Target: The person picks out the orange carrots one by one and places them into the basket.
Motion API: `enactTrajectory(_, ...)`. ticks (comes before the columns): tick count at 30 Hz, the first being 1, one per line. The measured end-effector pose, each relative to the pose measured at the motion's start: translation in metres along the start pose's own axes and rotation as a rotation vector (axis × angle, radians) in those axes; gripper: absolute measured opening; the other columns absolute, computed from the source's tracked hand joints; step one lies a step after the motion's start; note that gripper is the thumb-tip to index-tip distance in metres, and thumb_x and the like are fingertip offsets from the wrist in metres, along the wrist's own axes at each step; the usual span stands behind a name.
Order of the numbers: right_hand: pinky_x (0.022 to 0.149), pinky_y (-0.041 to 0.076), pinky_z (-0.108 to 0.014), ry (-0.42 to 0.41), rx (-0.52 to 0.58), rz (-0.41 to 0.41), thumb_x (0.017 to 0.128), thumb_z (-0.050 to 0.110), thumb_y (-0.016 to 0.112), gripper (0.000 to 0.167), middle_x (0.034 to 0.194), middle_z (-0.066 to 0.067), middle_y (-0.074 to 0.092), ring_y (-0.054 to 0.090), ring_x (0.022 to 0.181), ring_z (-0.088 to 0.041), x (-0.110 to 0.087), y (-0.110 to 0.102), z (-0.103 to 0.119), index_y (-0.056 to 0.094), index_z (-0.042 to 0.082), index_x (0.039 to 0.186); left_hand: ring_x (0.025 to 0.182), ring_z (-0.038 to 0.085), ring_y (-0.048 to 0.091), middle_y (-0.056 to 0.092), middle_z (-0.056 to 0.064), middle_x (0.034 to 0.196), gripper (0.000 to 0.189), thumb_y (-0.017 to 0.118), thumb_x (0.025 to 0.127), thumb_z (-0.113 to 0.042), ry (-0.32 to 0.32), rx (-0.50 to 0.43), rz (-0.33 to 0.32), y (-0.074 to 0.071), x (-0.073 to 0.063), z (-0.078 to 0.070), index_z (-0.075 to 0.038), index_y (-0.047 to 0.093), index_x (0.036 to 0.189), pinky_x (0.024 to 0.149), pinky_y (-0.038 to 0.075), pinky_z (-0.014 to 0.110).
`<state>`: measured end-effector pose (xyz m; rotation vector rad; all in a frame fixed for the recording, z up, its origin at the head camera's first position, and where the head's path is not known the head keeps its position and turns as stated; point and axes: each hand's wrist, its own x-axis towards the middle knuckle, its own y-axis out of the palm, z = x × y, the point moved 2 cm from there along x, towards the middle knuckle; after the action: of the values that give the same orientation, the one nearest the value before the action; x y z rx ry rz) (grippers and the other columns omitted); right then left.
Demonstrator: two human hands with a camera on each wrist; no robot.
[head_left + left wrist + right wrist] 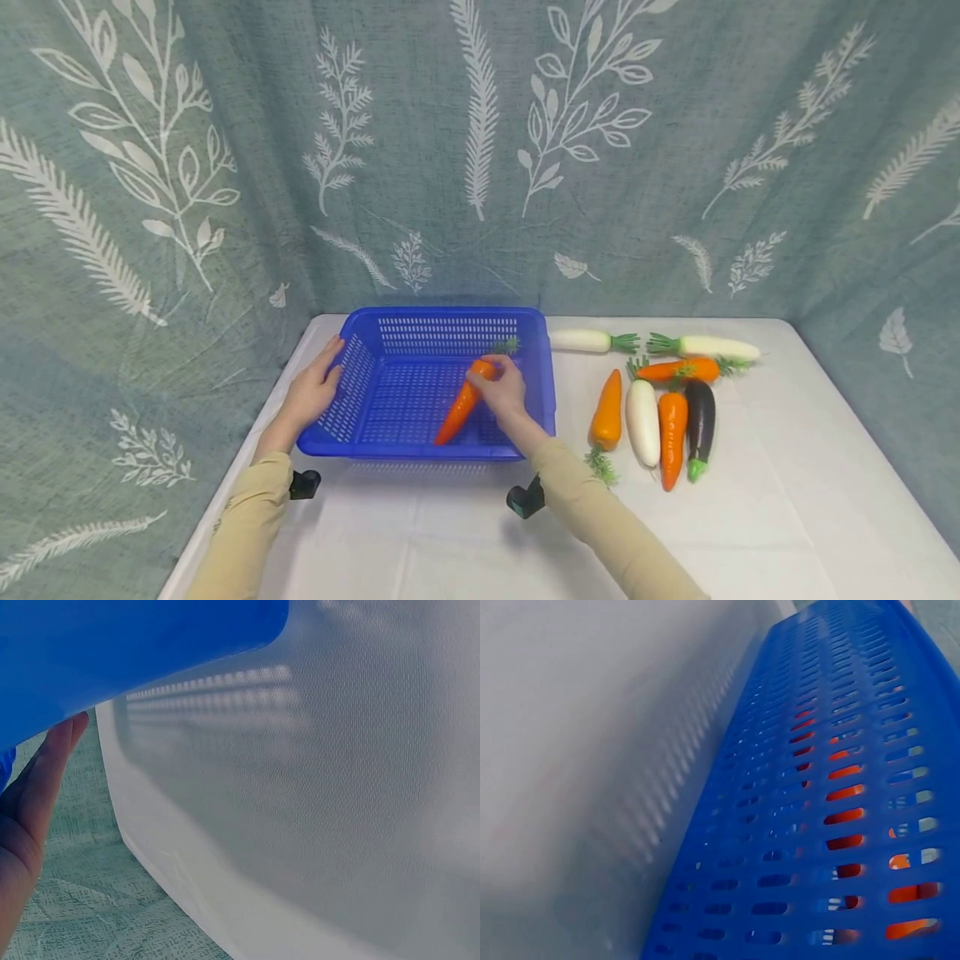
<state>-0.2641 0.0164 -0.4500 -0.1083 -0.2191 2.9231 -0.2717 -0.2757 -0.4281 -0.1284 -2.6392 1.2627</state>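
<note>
In the head view, a blue plastic basket (447, 313) with slotted walls stands on a white-covered table. My left hand (309, 396) holds its left rim, thumb over the edge; in the left wrist view the fingers (43, 791) reach up against the blue side. Inside the basket, my right hand (504, 390) grips an orange-red carrot (461, 410) by its thick end. Its green top pokes out behind the fingers, and the tip points down toward the basket's front. Through the slots in the right wrist view, parts of the carrot (845, 817) show; the right hand itself is mostly hidden there.
Right of the basket lie two white radishes (581, 340) at the back, an orange carrot (606, 410), another white radish (642, 422), a red-orange carrot (672, 437), an eggplant (701, 421) and a sideways carrot (678, 370). A patterned green curtain (420, 167) hangs behind.
</note>
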Motion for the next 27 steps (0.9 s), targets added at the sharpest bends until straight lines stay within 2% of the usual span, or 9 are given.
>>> enactTrajectory(11, 0.08, 0.058, -0.039, 0.139, -0.019, 0.06, 0.082, 0.003, 0.074, 0.038, 0.118, -0.025, 0.059, 0.06, 0.104, -0.038, 0.0, -0.002, -0.006, 0.061, -0.003, 0.117, 0.138, 0.047, 0.027, 0.024, 0.026, 0.155, 0.047, 0.039, 0.102, -0.002, -0.002, -0.01, 0.001, 0.002, -0.001, -0.001, 0.011, 0.031, 0.147, 0.111, 0.025, 0.059)
enactTrajectory(21, 0.083, 0.056, -0.04, 0.187, -0.052, 0.08, 0.082, 0.002, 0.074, 0.041, 0.119, -0.026, 0.058, 0.059, 0.106, -0.038, 0.001, 0.001, -0.009, 0.06, -0.002, 0.12, 0.139, 0.046, 0.026, 0.024, 0.025, 0.155, 0.047, 0.04, 0.102, -0.003, -0.002, -0.011, -0.007, 0.002, -0.001, 0.002, 0.01, 0.031, 0.147, 0.112, 0.023, 0.057)
enactTrajectory(27, 0.081, 0.057, -0.038, 0.198, -0.056, 0.111, 0.08, -0.003, 0.072, 0.048, 0.119, -0.027, 0.057, 0.06, 0.105, -0.038, 0.001, 0.002, -0.011, 0.058, -0.004, 0.125, 0.139, 0.046, 0.027, 0.025, 0.025, 0.155, 0.047, 0.039, 0.102, -0.002, 0.009, -0.012, -0.02, 0.003, -0.002, 0.002, 0.01, 0.032, 0.147, 0.112, 0.023, 0.058)
